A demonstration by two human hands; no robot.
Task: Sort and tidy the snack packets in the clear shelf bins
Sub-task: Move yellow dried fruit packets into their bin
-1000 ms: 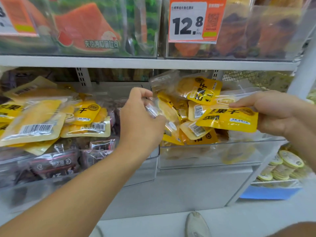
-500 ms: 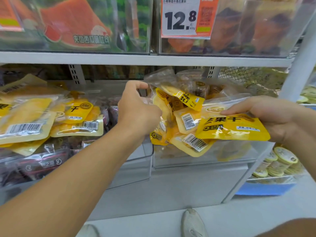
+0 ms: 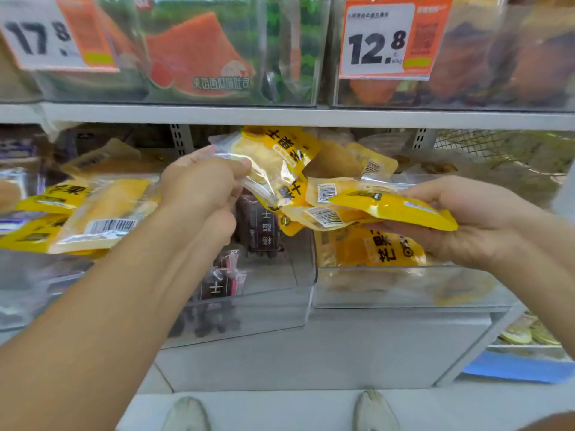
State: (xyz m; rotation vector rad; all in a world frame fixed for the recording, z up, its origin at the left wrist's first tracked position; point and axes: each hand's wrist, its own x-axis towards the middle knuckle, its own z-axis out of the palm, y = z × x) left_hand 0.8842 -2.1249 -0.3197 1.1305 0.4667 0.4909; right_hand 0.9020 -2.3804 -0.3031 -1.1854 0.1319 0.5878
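Note:
My left hand (image 3: 202, 185) grips the clear edge of a bunch of yellow dried-mango packets (image 3: 273, 157), held up just under the shelf board. My right hand (image 3: 466, 222) holds a flat stack of the same yellow packets (image 3: 389, 206) between thumb and fingers, above the right clear bin (image 3: 404, 287). More yellow packets (image 3: 370, 247) lie inside that bin. The middle clear bin (image 3: 280, 290) holds dark brown packets (image 3: 261, 228).
A heap of yellow packets (image 3: 93, 206) fills the left bin. The white shelf board (image 3: 280, 115) above carries bins of watermelon-print and orange snacks with price tags 17.8 (image 3: 40, 35) and 12.8 (image 3: 378, 42). Wire mesh (image 3: 497, 150) at back right. My shoes (image 3: 375, 412) on the floor.
My left hand has lifted its bunch of yellow packets higher and to the left, out of the right bin. My right hand's stack has tipped flatter. The view has shifted slightly.

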